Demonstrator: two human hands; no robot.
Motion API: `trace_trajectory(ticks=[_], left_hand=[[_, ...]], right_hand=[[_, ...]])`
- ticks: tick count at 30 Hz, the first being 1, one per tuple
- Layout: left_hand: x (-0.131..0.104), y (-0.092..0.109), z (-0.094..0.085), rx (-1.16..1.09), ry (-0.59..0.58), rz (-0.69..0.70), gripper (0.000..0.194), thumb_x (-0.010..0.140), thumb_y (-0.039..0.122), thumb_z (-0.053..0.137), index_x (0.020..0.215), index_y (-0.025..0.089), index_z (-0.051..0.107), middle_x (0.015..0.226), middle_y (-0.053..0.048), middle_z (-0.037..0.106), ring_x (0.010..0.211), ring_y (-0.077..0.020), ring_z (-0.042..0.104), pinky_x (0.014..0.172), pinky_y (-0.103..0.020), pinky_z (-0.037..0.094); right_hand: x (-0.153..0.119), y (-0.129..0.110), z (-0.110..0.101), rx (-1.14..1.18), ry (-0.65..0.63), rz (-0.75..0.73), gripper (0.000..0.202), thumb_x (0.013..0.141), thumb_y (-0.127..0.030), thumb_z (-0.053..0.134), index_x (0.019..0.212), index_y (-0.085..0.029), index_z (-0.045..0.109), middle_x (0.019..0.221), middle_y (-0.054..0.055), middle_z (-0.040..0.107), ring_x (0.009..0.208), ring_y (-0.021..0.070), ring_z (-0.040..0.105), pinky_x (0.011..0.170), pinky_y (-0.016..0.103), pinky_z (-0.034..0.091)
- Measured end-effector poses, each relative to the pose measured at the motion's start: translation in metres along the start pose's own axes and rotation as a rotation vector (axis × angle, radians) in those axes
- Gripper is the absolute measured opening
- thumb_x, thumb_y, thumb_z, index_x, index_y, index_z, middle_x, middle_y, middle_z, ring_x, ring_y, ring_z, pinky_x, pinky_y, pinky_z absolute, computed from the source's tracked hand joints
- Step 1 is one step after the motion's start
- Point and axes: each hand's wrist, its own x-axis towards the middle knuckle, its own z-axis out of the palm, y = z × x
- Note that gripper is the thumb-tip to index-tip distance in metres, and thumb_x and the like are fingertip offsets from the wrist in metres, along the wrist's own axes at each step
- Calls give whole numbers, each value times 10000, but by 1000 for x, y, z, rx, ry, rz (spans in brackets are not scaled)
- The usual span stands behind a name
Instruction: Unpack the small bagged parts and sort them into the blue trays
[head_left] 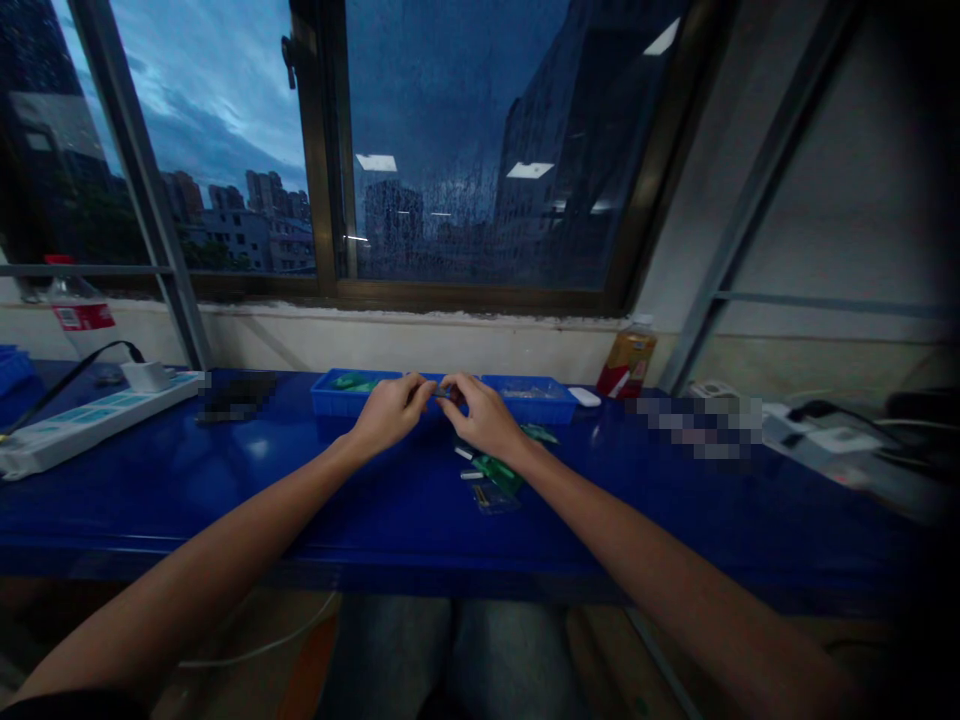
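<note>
My left hand point(391, 410) and my right hand point(481, 412) meet above the blue table. The fingertips of both are pinched on a small dark piece point(441, 393), too small for me to name. Behind the hands stand blue bins: the left bin point(330, 402) holds something green, and the right bin point(544, 410) has small clear and light bits in it. Another bin between them is mostly hidden by my fingers. Below my right hand lie a green packet point(499, 474), a clear bag point(495, 498) with gold-coloured bits, and small silvery pieces point(472, 475).
A white power strip point(97, 425) with a plug and a bottle point(82, 315) are at the left. At the back right stand a red-and-yellow carton point(627, 358) and a small white object point(584, 397). Cables and a white device point(825, 440) sit farther right. The window wall bounds the table behind.
</note>
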Motion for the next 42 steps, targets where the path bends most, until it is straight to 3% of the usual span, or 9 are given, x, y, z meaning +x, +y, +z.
trace_trajectory(ticks=[3, 9, 12, 18, 27, 31, 35, 38, 42], left_hand=[[-1, 1, -1, 15, -14, -6, 379, 889, 336, 327, 667, 147, 569, 589, -19, 588, 536, -114, 526, 526, -221, 338], [-2, -2, 3, -111, 5, 88, 228, 834, 272, 457, 1029, 171, 517, 790, -24, 631, 705, -139, 575, 623, -237, 412], [-2, -3, 4, -77, 20, 105, 184, 831, 258, 462, 976, 174, 538, 775, -28, 624, 733, -153, 574, 645, -252, 417], [-1, -3, 3, -31, -1, 39, 239, 881, 291, 359, 843, 164, 558, 740, -33, 623, 671, -145, 573, 609, -238, 385], [-1, 0, 0, -9, -49, 3, 380, 904, 335, 278, 689, 166, 542, 612, -13, 585, 575, -128, 545, 587, -236, 370], [-5, -1, 8, -33, -191, 119, 245, 866, 311, 385, 909, 163, 576, 808, -42, 631, 714, -151, 566, 657, -256, 409], [-12, 4, 19, -24, -397, 336, 290, 828, 313, 474, 1083, 194, 547, 1012, -74, 596, 952, -192, 515, 847, -310, 388], [-15, 7, 25, -28, -511, 399, 246, 833, 300, 473, 1039, 205, 569, 994, -67, 592, 947, -188, 508, 862, -313, 378], [-14, 1, 28, -20, -526, 372, 162, 832, 274, 475, 918, 187, 582, 863, -50, 594, 847, -171, 525, 790, -285, 399]], right_hand=[[0, -2, -2, -25, -3, -22, 132, 850, -265, 425, 908, -188, 515, 835, 36, 553, 751, 141, 512, 692, 255, 385], [2, 2, -3, -63, -23, 12, 275, 901, -279, 307, 756, -181, 518, 766, 34, 528, 751, 139, 510, 706, 256, 374], [2, 2, -3, -49, -33, 15, 290, 904, -283, 295, 756, -179, 521, 755, 35, 536, 746, 143, 512, 705, 264, 373], [0, 1, -2, -4, 7, 38, 253, 823, -303, 479, 1049, -188, 475, 802, 24, 557, 734, 150, 524, 692, 263, 395], [1, -1, -6, -71, -3, -24, 186, 874, -285, 389, 879, -189, 549, 830, 38, 547, 771, 143, 513, 715, 254, 384], [3, 14, -8, -141, 70, 50, 267, 891, -309, 347, 768, -182, 547, 768, 37, 531, 748, 146, 509, 693, 257, 378], [2, 38, -8, -218, 127, 137, 262, 869, -328, 393, 721, -176, 547, 735, 35, 518, 711, 149, 501, 661, 263, 376], [0, 53, -4, -258, 108, 185, 222, 836, -331, 453, 745, -170, 577, 740, 40, 530, 707, 154, 502, 655, 268, 377], [-1, 60, 0, -278, 28, 213, 182, 807, -314, 495, 780, -172, 605, 747, 44, 543, 734, 164, 508, 686, 278, 383]])
